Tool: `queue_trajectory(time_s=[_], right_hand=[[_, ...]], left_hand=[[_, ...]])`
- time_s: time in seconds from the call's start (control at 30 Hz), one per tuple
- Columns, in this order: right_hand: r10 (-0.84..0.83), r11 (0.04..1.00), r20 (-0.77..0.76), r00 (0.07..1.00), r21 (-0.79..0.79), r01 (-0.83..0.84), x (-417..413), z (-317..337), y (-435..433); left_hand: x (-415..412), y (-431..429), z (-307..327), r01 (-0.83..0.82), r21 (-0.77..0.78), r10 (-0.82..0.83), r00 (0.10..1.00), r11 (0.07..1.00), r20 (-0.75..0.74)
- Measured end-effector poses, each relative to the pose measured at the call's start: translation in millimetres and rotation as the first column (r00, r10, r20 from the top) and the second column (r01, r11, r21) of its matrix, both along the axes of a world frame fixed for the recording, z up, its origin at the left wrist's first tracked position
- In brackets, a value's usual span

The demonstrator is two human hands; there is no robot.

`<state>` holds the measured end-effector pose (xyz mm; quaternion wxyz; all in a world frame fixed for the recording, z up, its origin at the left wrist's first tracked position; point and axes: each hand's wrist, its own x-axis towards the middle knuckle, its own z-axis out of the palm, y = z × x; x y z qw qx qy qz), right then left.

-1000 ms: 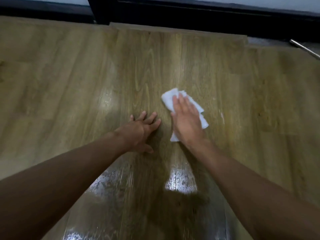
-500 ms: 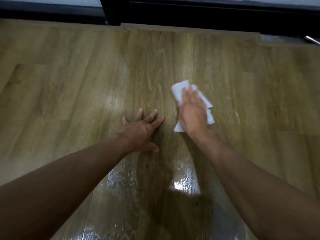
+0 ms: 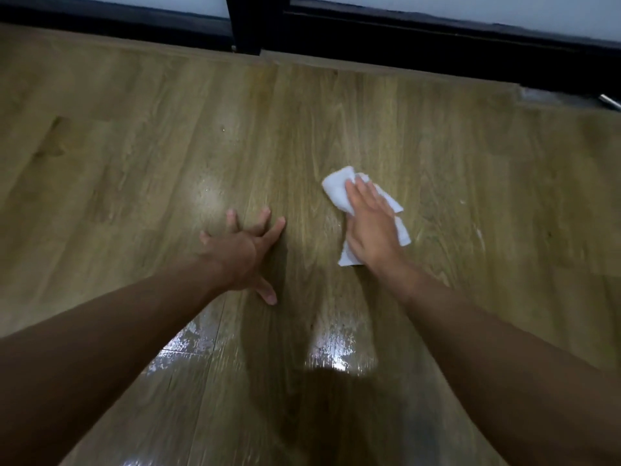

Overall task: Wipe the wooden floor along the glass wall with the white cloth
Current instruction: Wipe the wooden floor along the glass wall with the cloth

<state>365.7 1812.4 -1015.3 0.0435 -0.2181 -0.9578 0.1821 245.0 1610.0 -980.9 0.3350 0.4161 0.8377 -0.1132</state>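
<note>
Nearest us, wet patches shine on the floor (image 3: 134, 146). Our left hand (image 3: 242, 253) lies flat with fingers spread, holding nothing, likely bracing our weight. Just right of it, our right hand (image 3: 369, 230) presses straight fingers on the cloth (image 3: 336, 188), probably to keep it flat against the boards. The cloth is white, crumpled and loosely folded, lying mid-floor, well short of the glass wall (image 3: 403, 45) beyond.

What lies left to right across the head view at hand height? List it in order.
Left hand, spread flat on the floor → cloth, with the right hand flat on top of it → white streak on the boards.
</note>
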Motion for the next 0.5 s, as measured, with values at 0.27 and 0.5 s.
queue_trajectory(time_s=[0.27, 0.5], right_hand=[[0.438, 0.898, -0.002, 0.899, -0.031, -0.438, 41, -5, -36], [0.137, 0.99, 0.106, 0.985, 0.031, -0.141, -13, 5, -20]], left_hand=[[-16, -25, 4, 0.105, 0.07, -0.104, 0.994, 0.992, -0.021], [-13, -10, 19, 0.093, 0.001, -0.093, 0.996, 0.996, 0.014]])
